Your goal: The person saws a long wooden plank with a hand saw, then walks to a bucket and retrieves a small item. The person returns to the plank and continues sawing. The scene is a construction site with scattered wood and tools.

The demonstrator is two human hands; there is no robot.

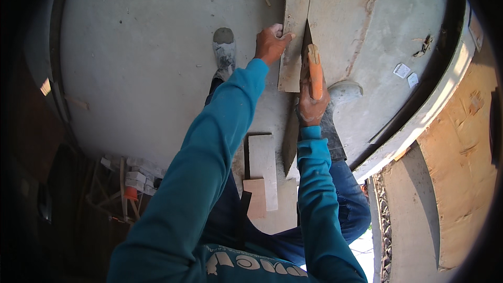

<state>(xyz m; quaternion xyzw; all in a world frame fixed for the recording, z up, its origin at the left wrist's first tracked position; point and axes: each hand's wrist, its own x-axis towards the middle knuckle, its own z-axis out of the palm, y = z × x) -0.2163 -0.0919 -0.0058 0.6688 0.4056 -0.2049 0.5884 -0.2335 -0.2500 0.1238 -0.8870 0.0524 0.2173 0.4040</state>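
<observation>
My right hand [313,106] is closed round the orange and wood-coloured handle of a hand saw [315,76]. The saw's dark blade stands in a long slit in a pale wooden board [340,15], its tip pointing away from me. Left of the slit runs a narrower strip [297,0] of the same board. My left hand [271,44] grips the outer edge of that strip, thumb on top and fingers curled at the side. Part of the blade is hidden by the handle and my right hand.
My booted left foot [224,52] stands on the grey concrete floor [141,47]; the right boot [346,91] is beside the board. Wood offcuts [262,162] lie between my legs. White blocks [137,178] sit lower left, a raised ledge [445,89] curves along the right.
</observation>
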